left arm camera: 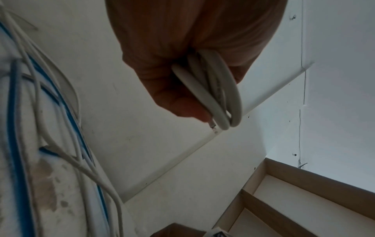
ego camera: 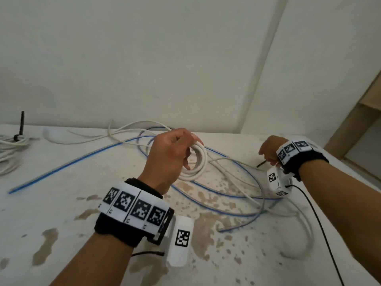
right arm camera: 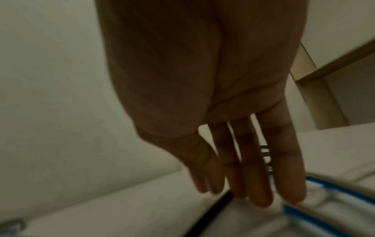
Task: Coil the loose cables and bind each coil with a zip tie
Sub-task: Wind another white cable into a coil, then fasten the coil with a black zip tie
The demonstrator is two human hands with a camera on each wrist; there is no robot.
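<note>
My left hand (ego camera: 181,153) is raised over the table and grips a small coil of thick white cable (ego camera: 199,162); in the left wrist view the loops (left arm camera: 215,96) sit between thumb and curled fingers (left arm camera: 182,99). My right hand (ego camera: 266,155) is down at the table's right side. Its fingers (right arm camera: 253,176) are straight and reach onto a black zip tie (ego camera: 261,163), a dark strip (right arm camera: 215,208) under the fingertips. Whether they lift it is not visible. Loose blue cable (ego camera: 61,166) and thin white cables (ego camera: 127,131) sprawl across the table.
The white table (ego camera: 61,213) is stained with brown patches. At its far left lies a white cable bundle (ego camera: 8,149) bound by a black tie (ego camera: 21,124) that sticks up. White walls stand close behind. A wooden frame (ego camera: 360,120) is at the right.
</note>
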